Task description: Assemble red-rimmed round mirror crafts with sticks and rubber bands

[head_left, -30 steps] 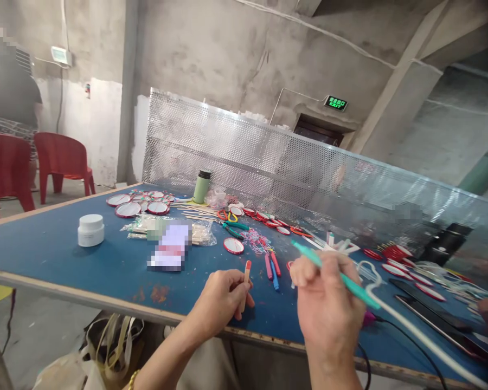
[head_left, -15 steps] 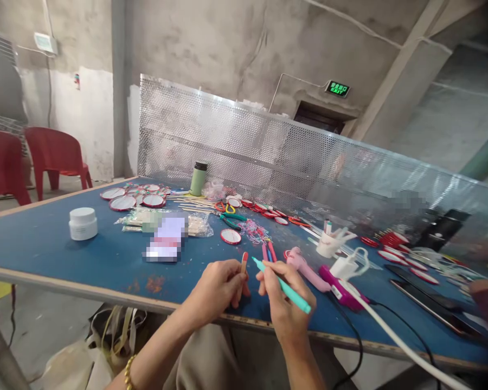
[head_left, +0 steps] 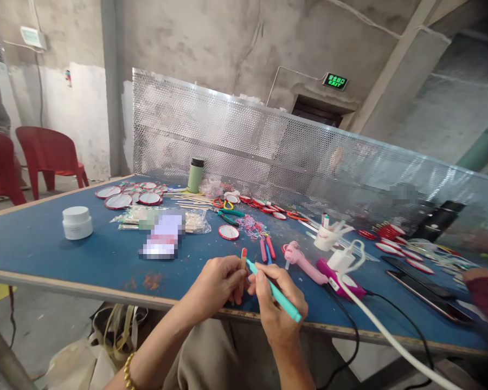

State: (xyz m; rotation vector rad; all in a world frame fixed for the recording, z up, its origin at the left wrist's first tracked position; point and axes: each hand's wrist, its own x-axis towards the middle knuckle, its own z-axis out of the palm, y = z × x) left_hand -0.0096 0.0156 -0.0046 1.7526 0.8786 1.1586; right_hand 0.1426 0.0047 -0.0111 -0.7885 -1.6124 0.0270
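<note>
Since a second ago the right hand (head_left: pixel 278 311) has dropped from chest height to table edge and closed in on the left hand (head_left: pixel 217 284); the two now nearly touch, and the view has swung slightly left. Left fingers are pinched together on a small wooden stick (head_left: pixel 243 261), held upright just over the near edge of the blue table (head_left: pixel 44 244). Stick is pale wood, flat, with a red-painted top end; lower part hidden in the fingers. Right fingers are clamped on a teal pen (head_left: pixel 273 290), slanted, its tip right at the stick, contact too small to confirm. On the table beyond: red and blue markers (head_left: pixel 266 249), a pink glue gun (head_left: pixel 305 262) with white cable, round red-rimmed discs (head_left: pixel 229 232), a white jar (head_left: pixel 77 222), a green bottle (head_left: pixel 194 175), scissors (head_left: pixel 223 205), bundles of sticks in plastic. A perforated metal screen (head_left: pixel 248 141) stands along the far side. Bare concrete walls, green exit sign (head_left: pixel 335 82), red plastic chairs (head_left: pixel 49 157) at left.
</note>
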